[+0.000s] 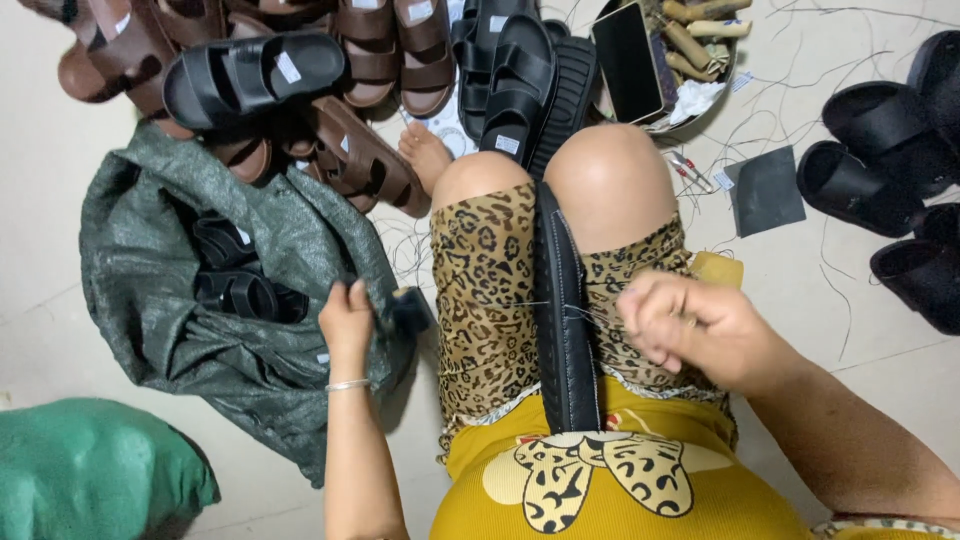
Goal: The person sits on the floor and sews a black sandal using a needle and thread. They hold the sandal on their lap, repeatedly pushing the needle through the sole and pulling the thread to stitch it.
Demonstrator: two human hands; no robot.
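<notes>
Both fists closed, right hand (685, 325) pulling thread (560, 308), left hand (347, 318)

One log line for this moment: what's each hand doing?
left hand: pinching small black piece beside grey sack | right hand: fist closed, pulling thread taut | black sandal sole: edge-up between knees

Pale floor (880, 400) w/ green sack (260, 360), brown & black sandals (250, 75), dark square sheet (765, 190), loose threads (820, 100), basin of bits (700, 90).

Matt black rubbery sole (563, 320), coarse woven green sack (150, 270), thin thread (520, 304)
</notes>
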